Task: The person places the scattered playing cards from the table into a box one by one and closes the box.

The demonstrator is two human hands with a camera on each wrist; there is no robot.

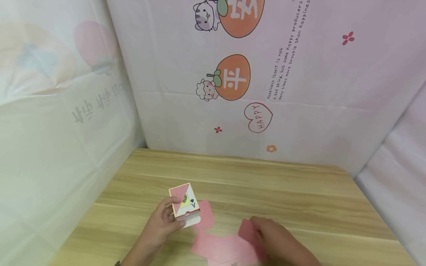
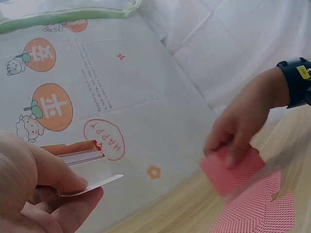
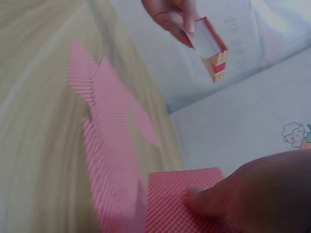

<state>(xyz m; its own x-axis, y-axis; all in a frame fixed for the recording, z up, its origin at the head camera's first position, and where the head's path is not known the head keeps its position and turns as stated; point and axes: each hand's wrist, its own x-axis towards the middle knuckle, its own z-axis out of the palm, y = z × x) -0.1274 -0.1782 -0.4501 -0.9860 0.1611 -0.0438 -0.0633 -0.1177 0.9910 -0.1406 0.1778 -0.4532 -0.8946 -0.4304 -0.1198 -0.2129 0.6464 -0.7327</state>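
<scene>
My left hand (image 1: 159, 221) grips a playing card box (image 1: 185, 201) with an ace of spades on its front, held up over the table. The box's flap is open towards me, and the edges of cards (image 2: 80, 157) show inside it in the left wrist view. With thumb and fingers, my right hand (image 1: 277, 238) pinches a red-patterned playing card (image 3: 167, 196); whether it is one card or several I cannot tell. Below and between the hands, several playing cards (image 1: 217, 248) lie face down, overlapping. Another face-down card (image 1: 208, 214) shows just behind the box.
The wood-grain table (image 1: 299, 192) extends behind and to both sides of the hands. White printed cloth (image 1: 186, 122) hangs along its back edge, with more cloth at the left (image 1: 66, 147) and right (image 1: 399, 162). A dark band (image 2: 294, 80) is on the right wrist.
</scene>
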